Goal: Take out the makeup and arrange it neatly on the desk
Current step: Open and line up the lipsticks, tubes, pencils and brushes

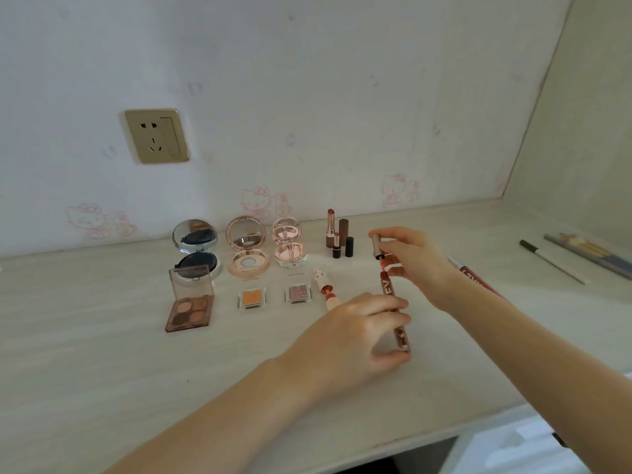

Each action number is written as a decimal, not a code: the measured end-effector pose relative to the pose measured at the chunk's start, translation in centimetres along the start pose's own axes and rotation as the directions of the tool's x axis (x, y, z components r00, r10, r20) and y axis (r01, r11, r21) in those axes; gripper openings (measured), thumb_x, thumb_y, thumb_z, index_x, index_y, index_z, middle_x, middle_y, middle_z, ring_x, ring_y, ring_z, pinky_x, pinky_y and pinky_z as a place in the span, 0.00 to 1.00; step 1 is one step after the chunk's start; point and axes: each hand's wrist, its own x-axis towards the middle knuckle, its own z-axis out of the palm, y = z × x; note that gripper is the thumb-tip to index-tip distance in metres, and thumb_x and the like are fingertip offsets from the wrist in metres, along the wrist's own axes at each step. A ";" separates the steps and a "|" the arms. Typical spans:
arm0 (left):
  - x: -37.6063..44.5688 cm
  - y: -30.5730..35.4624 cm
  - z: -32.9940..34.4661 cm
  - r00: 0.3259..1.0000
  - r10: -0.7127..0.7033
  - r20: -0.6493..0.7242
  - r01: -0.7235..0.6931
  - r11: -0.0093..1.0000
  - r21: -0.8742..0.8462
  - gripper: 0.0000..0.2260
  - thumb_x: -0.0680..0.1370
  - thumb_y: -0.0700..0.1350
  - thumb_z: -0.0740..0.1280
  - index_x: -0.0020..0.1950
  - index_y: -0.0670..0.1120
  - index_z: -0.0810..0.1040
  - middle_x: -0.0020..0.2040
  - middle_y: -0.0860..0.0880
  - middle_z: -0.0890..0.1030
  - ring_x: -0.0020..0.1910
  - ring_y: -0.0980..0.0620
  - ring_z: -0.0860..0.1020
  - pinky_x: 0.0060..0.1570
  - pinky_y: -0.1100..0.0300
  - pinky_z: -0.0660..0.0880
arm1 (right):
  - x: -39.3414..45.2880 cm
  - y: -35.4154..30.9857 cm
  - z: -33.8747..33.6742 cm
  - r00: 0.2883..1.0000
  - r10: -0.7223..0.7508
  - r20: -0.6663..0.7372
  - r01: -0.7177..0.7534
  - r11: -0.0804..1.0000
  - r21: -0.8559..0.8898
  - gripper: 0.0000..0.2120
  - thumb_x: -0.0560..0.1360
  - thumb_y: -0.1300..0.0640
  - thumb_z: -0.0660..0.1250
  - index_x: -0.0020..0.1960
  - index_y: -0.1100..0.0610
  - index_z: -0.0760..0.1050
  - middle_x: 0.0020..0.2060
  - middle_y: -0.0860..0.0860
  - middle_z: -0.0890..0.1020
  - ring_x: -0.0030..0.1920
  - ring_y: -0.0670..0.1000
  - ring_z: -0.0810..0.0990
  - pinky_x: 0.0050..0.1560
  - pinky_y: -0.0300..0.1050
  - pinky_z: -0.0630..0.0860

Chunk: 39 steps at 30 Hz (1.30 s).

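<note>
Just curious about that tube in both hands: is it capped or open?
Open. The right hand holds the cap with its wand drawn out above the tube, which the left hand grips.

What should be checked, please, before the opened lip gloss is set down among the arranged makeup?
1. Left hand grips lip gloss tube: ok.
2. Right hand pinches applicator cap: ok.
3. Wand fully out of the tube: ok.
4. Free desk space right of the two open lipsticks: ok.
5. Second lip gloss beyond the right wrist opened: cannot tell.
6. Tube standing steady by itself: cannot tell.
</note>
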 end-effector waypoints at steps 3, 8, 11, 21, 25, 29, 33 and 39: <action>0.0 -0.3 0.5 1.000 0.002 0.000 -0.002 1.000 0.025 0.16 0.74 0.51 0.70 0.58 0.45 0.81 0.62 0.48 0.78 0.60 0.51 0.75 0.59 0.68 0.63 | 0.6 0.4 0.5 1.000 0.015 0.010 -0.015 0.999 -0.037 0.13 0.77 0.63 0.60 0.54 0.51 0.80 0.41 0.53 0.80 0.41 0.50 0.76 0.46 0.46 0.74; -0.3 -1.4 1.0 0.997 0.038 -0.073 -0.028 0.990 0.138 0.14 0.73 0.53 0.70 0.53 0.47 0.82 0.57 0.51 0.80 0.55 0.52 0.76 0.54 0.58 0.73 | 1.8 0.8 1.8 0.998 0.047 0.034 -0.042 0.990 -0.135 0.12 0.77 0.61 0.61 0.55 0.51 0.79 0.41 0.50 0.80 0.40 0.49 0.76 0.43 0.43 0.73; -0.2 -1.7 1.1 0.996 0.042 -0.085 -0.027 0.986 0.167 0.12 0.72 0.53 0.70 0.50 0.46 0.81 0.52 0.52 0.80 0.52 0.52 0.75 0.51 0.56 0.73 | 2.5 1.3 2.6 0.997 0.059 0.050 -0.049 0.984 -0.171 0.10 0.75 0.60 0.63 0.52 0.52 0.80 0.37 0.48 0.79 0.38 0.49 0.75 0.40 0.41 0.70; -0.4 -2.0 1.0 0.998 -0.003 -0.068 0.016 0.983 0.185 0.12 0.74 0.55 0.67 0.48 0.47 0.79 0.49 0.54 0.79 0.55 0.51 0.73 0.58 0.57 0.69 | 4.0 1.9 4.1 0.996 0.024 0.081 -0.001 0.960 -0.280 0.08 0.74 0.59 0.66 0.49 0.53 0.83 0.38 0.48 0.80 0.36 0.45 0.74 0.38 0.37 0.69; -0.6 -2.0 0.9 0.998 -0.041 -0.055 0.048 0.988 0.150 0.11 0.74 0.54 0.66 0.47 0.47 0.78 0.47 0.54 0.78 0.53 0.51 0.73 0.55 0.57 0.70 | 4.0 2.2 4.1 0.993 0.042 0.106 -0.009 0.957 -0.290 0.08 0.72 0.60 0.67 0.48 0.52 0.83 0.36 0.49 0.81 0.37 0.47 0.76 0.40 0.38 0.71; -0.6 -1.8 0.9 0.998 -0.058 -0.040 0.063 0.989 0.137 0.11 0.74 0.54 0.65 0.47 0.47 0.78 0.47 0.54 0.78 0.53 0.51 0.72 0.54 0.57 0.71 | 4.1 2.4 4.2 0.993 0.021 0.113 0.017 0.946 -0.323 0.09 0.72 0.60 0.67 0.49 0.53 0.83 0.36 0.50 0.83 0.35 0.45 0.78 0.39 0.35 0.73; -0.8 -1.9 0.6 0.996 -0.074 -0.040 0.078 0.991 0.111 0.11 0.74 0.54 0.66 0.47 0.47 0.78 0.46 0.55 0.78 0.53 0.52 0.72 0.55 0.59 0.70 | 4.4 2.8 4.4 0.995 -0.013 0.102 0.050 0.927 -0.372 0.09 0.72 0.58 0.67 0.51 0.52 0.83 0.37 0.49 0.84 0.40 0.46 0.80 0.46 0.39 0.75; -1.0 -1.8 0.5 0.995 -0.088 -0.053 0.093 0.990 0.104 0.11 0.73 0.54 0.66 0.46 0.48 0.78 0.45 0.55 0.78 0.52 0.53 0.72 0.55 0.58 0.70 | 4.4 3.6 4.5 0.989 -0.075 0.128 0.126 0.881 -0.457 0.10 0.72 0.57 0.68 0.51 0.52 0.83 0.37 0.48 0.84 0.42 0.46 0.81 0.46 0.38 0.74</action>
